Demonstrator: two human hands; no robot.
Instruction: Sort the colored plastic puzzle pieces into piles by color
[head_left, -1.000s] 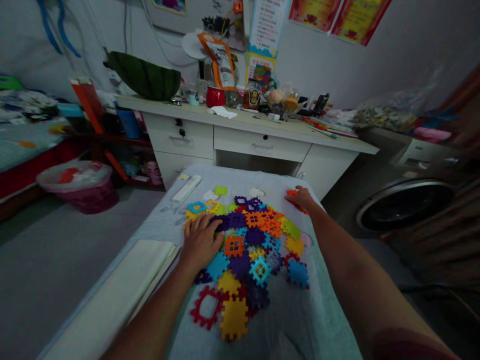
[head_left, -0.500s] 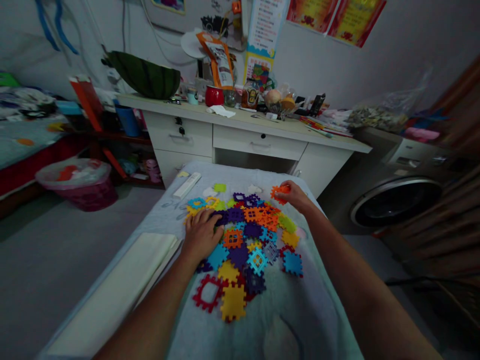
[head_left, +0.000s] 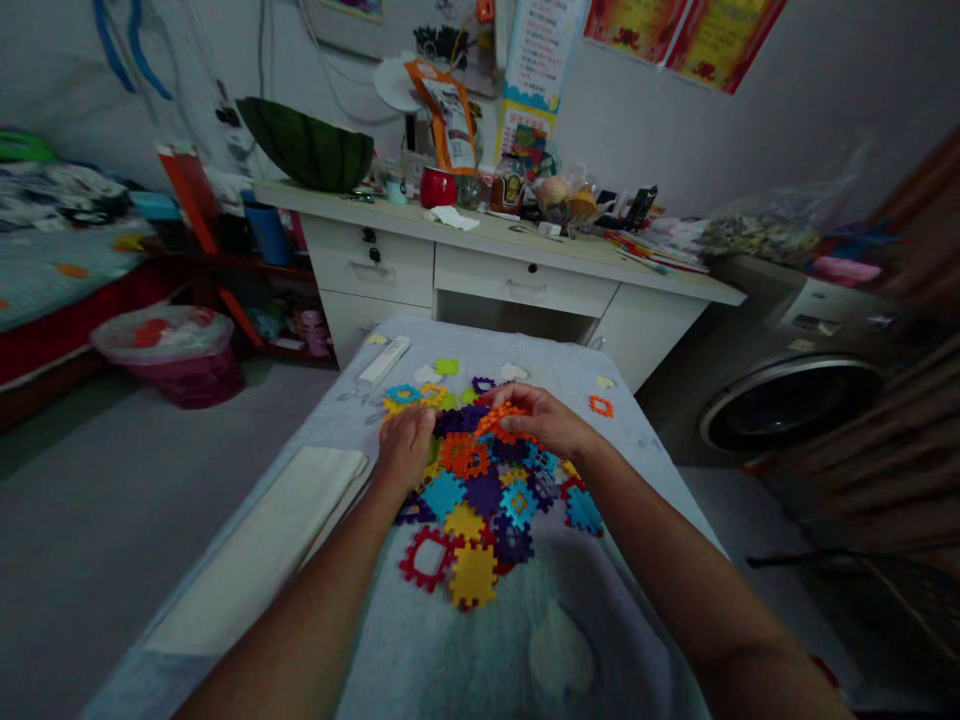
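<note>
A heap of coloured interlocking plastic tiles (head_left: 480,500) lies on a pale blue cloth (head_left: 600,620) over a low table. My left hand (head_left: 405,445) rests on the left side of the heap with curled fingers; I cannot make out anything held in it. My right hand (head_left: 544,420) is over the top of the heap, fingers closed on an orange tile (head_left: 501,418). A red frame tile (head_left: 429,560) and a yellow tile (head_left: 472,578) lie at the near edge. A single small orange tile (head_left: 600,406) sits apart at the right.
A folded white cloth (head_left: 262,560) lies along the table's left edge, a white remote-like bar (head_left: 382,362) at the far left corner. Behind stands a white desk (head_left: 517,285) with half a watermelon (head_left: 307,155) and clutter. A washing machine (head_left: 795,400) is right, a pink bin (head_left: 169,355) left.
My right hand came back from the far right corner of the cloth to the heap's middle, carrying an orange tile. My left hand stayed on the heap's left side.
</note>
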